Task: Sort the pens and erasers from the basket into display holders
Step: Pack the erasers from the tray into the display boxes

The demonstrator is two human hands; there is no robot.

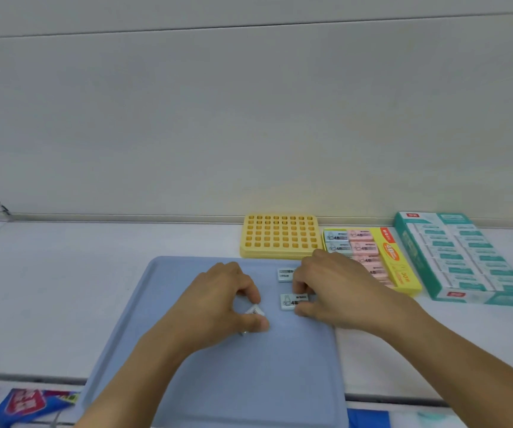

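- White shelving with a pale back panel is seen, and a flat white shelf surface [100,291] is laid across the view.
- A light blue tray [249,381] is set on the shelf at the 6 o'clock side, with its near edge reaching past the shelf's front.
- A small eraser [255,311] with a barcode label is pinched between the thumb and curled fingers of the left hand [218,301], just above the tray's middle.
- A second eraser [290,301], pale with a "4B" label, is lying flat on the tray at 3 o'clock of the first; its right end is gripped by the thumb and fingers of the right hand [335,288].
- A third eraser [285,274] is lying on the tray at 12 o'clock of the second, partly hidden by the right hand's fingers.
- A yellow grid holder [281,236] with rows of square holes is placed at 12 o'clock of the tray, just beyond its far edge; all holes are seen unfilled.
- A yellow eraser box [400,267] is placed at 3 o'clock of the grid holder, holding blue-grey and pink erasers in rows; its near part is covered by the right hand.
- A teal box [465,261] of wrapped erasers is set at 3 o'clock of the yellow box, close beside it.
- Blue and red packaging [26,403] is seen at 7 o'clock, below the shelf's front edge.
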